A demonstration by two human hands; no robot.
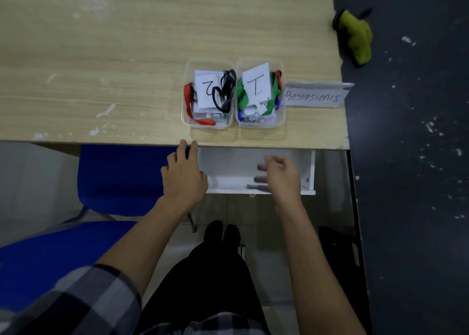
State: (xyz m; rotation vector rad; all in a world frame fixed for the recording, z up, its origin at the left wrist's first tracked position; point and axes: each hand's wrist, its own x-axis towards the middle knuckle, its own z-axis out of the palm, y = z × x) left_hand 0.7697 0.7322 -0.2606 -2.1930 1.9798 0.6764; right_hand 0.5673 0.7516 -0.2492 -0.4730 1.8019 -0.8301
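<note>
A white drawer [228, 163] stands pulled out under the front edge of the wooden table [101, 68]. My left hand [184, 176] rests at the drawer's left side, its straight fingertips touching the table edge. My right hand [281, 177] hovers over the drawer's right part, blurred, fingers spread and loosely bent, holding nothing that I can see. A small grey object [252, 186] lies at the drawer's front wall, just left of my right fingers. On the table above sit two clear boxes of lanyards and cards, one with a paper marked "2" [206, 93], one marked "1" [260, 93].
A folded paper sign reading "Resepsionis" [314, 96] stands right of the boxes at the table's right edge. A green cloth [356, 36] lies on the dark surface beyond. A blue chair [121, 179] sits left of the drawer. My legs in black are below.
</note>
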